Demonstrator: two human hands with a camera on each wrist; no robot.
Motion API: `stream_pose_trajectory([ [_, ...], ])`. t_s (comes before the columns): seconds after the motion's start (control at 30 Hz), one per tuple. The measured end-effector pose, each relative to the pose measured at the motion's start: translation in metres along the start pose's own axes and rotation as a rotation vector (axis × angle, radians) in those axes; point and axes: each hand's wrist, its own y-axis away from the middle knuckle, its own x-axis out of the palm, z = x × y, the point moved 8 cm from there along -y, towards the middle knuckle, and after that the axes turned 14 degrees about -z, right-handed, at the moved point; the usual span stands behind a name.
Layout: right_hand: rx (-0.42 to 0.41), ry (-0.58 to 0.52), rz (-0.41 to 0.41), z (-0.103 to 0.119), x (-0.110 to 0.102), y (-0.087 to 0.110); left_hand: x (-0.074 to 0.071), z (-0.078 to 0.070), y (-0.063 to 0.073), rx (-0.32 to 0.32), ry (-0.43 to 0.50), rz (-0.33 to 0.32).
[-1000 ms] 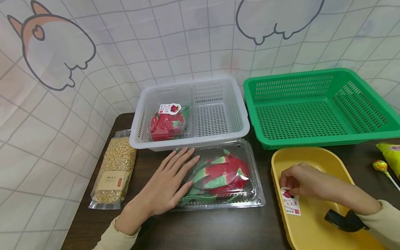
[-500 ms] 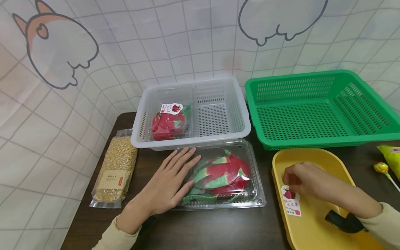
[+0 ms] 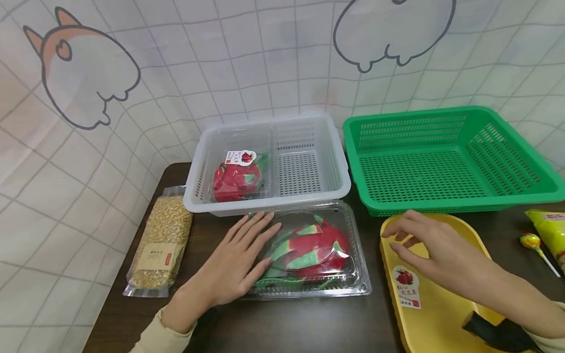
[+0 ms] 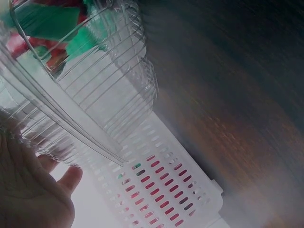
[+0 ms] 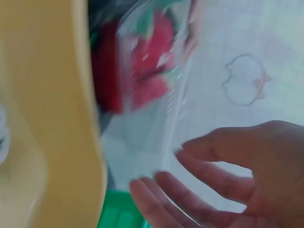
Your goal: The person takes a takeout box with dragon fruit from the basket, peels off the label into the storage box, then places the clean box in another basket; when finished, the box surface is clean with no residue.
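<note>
My left hand (image 3: 240, 255) lies with spread fingers on the left part of a clear plastic fruit box (image 3: 363, 279). Inside the box is a red and green dragon fruit (image 3: 315, 250), seen through the lid. Over the back left of a yellow tray (image 3: 446, 318) hovers my right hand (image 3: 434, 250), its fingers loosely bent. In the right wrist view nothing shows between the thumb and fingers of the right hand (image 5: 223, 180). A white label (image 3: 407, 289) with a printed dragon fruit and red lettering lies against the tray's inner left side.
Behind the box stands a white basket (image 3: 304, 193) holding another boxed, labelled dragon fruit (image 3: 236, 181). A green basket (image 3: 428, 203) stands behind the tray. A bag of yellow grains (image 3: 163, 225) lies at left; a lollipop (image 3: 529, 240) and a yellow-green packet (image 3: 552, 233) lie at right.
My right hand has moved up and back from the label toward the tray's rear left rim, leaving the label in the tray. The left hand stays on the box. The head view shifts slightly.
</note>
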Motion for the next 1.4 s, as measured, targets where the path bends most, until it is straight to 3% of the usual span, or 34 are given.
stream_pose_trajectory([
  [0.17,0.049,-0.125,0.016,0.016,0.003,-0.005,0.000,0.000,0.001,0.000,0.002,0.003],
  [0.37,0.155,-0.241,0.093,0.016,0.018,-0.011,0.001,0.001,0.002,0.000,0.003,0.001],
  [0.6,0.244,-0.352,0.122,0.018,0.035,-0.018,-0.001,0.002,0.003,-0.002,0.012,-0.023],
  [0.8,0.295,-0.412,0.159,0.023,0.048,-0.020,-0.006,0.008,0.006,-0.066,0.015,-0.058],
  [0.97,0.317,-0.400,0.159,0.020,0.051,-0.020,-0.013,0.012,0.014,-0.180,0.031,-0.089],
  [1.1,0.349,-0.383,0.164,0.014,0.053,-0.018,-0.020,0.017,0.023,-0.338,0.115,-0.096],
  [1.3,0.408,-0.428,0.187,0.010,0.059,-0.014,-0.019,0.033,0.040,-0.693,0.456,-0.058],
  [1.4,0.416,-0.435,0.211,0.010,0.063,-0.014,-0.013,0.037,0.045,-0.828,0.630,-0.030],
])
